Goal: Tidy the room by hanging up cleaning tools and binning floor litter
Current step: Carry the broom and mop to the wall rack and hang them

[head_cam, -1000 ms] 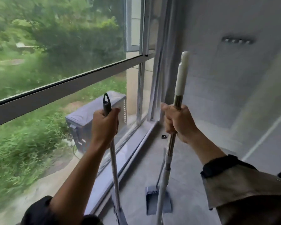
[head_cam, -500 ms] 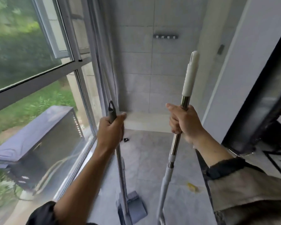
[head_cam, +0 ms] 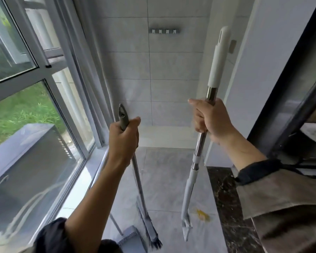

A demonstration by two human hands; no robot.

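Note:
My left hand (head_cam: pixel 123 137) grips the grey broom (head_cam: pixel 139 181) near the top of its handle; the dark bristles hang just above the floor. My right hand (head_cam: pixel 211 118) grips the steel shaft of the white-handled mop (head_cam: pixel 218 57), held upright, its white lower frame reaching the floor. A metal hook rack (head_cam: pixel 164 31) is fixed high on the tiled wall ahead, between the two handle tops. A yellow scrap of litter (head_cam: pixel 202 214) lies on the floor right of the mop's foot. A grey dustpan (head_cam: pixel 132 239) stands on the floor below my left arm.
A tall window (head_cam: pixel 35 110) with a grey frame runs along the left, with a folded curtain (head_cam: pixel 91 70) in its corner. A dark marble threshold (head_cam: pixel 226 207) and a black door frame (head_cam: pixel 288 84) bound the right side. Grey floor tiles stretch ahead to the wall.
The view has swung right from the window to the tiled wall with the hook rack. Both hands keep their grip on the broom and mop, which have come closer to the wall.

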